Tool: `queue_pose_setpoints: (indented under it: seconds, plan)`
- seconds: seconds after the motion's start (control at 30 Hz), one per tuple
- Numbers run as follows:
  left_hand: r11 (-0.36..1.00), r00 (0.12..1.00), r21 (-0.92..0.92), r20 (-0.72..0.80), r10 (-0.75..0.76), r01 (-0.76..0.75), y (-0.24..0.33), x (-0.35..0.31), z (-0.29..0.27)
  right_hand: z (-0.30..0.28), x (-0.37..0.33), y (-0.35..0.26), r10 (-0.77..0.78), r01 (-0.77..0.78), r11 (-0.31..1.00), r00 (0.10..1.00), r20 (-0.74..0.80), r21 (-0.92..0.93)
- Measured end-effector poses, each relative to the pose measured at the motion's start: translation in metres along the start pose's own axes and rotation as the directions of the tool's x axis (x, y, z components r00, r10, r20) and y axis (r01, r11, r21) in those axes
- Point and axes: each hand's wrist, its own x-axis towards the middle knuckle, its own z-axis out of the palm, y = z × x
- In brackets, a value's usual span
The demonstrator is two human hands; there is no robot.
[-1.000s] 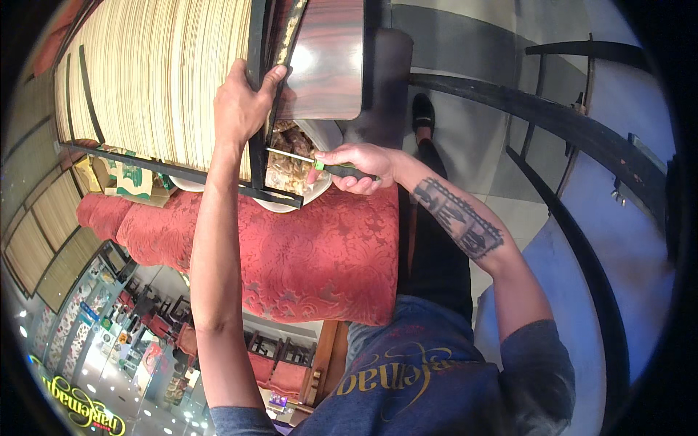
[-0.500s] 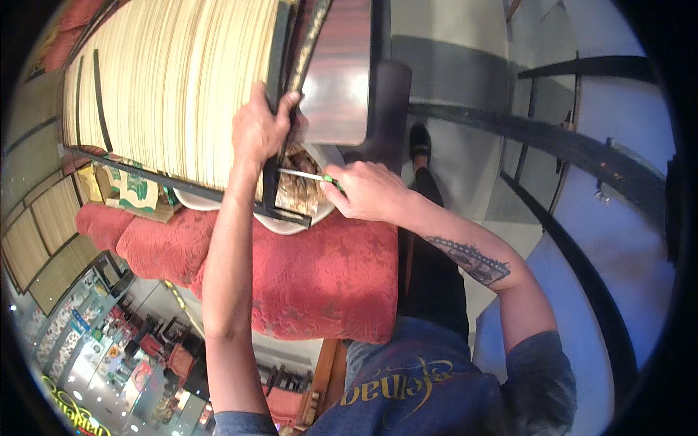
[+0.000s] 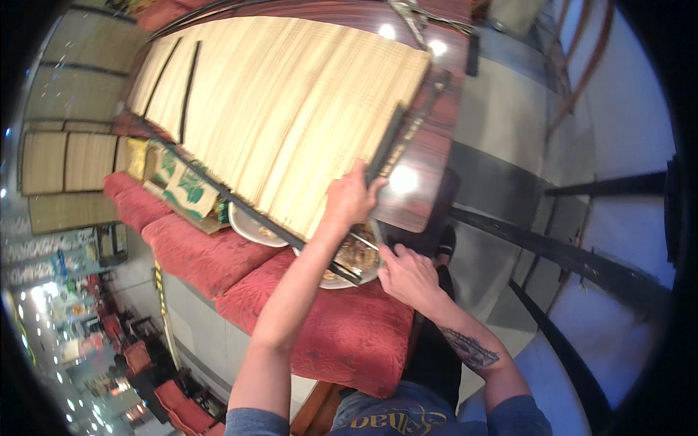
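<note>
The left hand is gripping the dark edge of the bamboo mat, fingers closed. The plate is lying beneath that edge, on the red cushion. The right hand, fingers curled, contents unclear, is touching the plate's right rim and is nearer.

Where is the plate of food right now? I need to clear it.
The plate of food sits at centre, on the red cushion, partly under the bamboo mat's edge, between the left hand and right hand.

a bamboo mat is spread on the table, far of two cushioned seats. two plates are set under its near edge, a carton to their left.
</note>
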Motion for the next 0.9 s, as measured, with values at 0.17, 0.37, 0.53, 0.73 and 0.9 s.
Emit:
queue_pose_setpoints:
  seconds: [0.17, 0.37, 0.53, 0.73, 0.9]
  plan:
    - [0.999, 0.999, 0.016, 0.035, 0.034, -0.034, -0.003, 0.002, -0.008, 0.001, 0.007, 0.003, -0.052, 0.055, 0.998, 0.995, 0.088, -0.032]
    - [1.000, 0.999, 0.006, 0.032, 0.017, -0.017, -0.002, 0.002, -0.002, 0.006, 0.016, 0.017, -0.041, -0.006, 0.970, 0.982, 0.187, 0.241]
    - [1.000, 1.000, 0.006, -0.003, 0.007, -0.007, -0.004, 0.000, 0.005, 0.032, 0.021, 0.041, -0.026, -0.150, 0.787, 0.961, 0.275, 0.598]
    - [0.999, 0.999, 0.040, 0.047, -0.016, 0.014, 0.010, 0.004, -0.003, 0.062, 0.031, 0.068, -0.139, -0.007, 0.749, 0.976, 0.167, 0.663]
    - [0.995, 0.998, 0.086, 0.026, -0.057, 0.054, 0.007, -0.005, -0.007, 0.020, 0.009, 0.026, 0.068, -0.203, 0.852, 0.957, 0.282, 0.482]
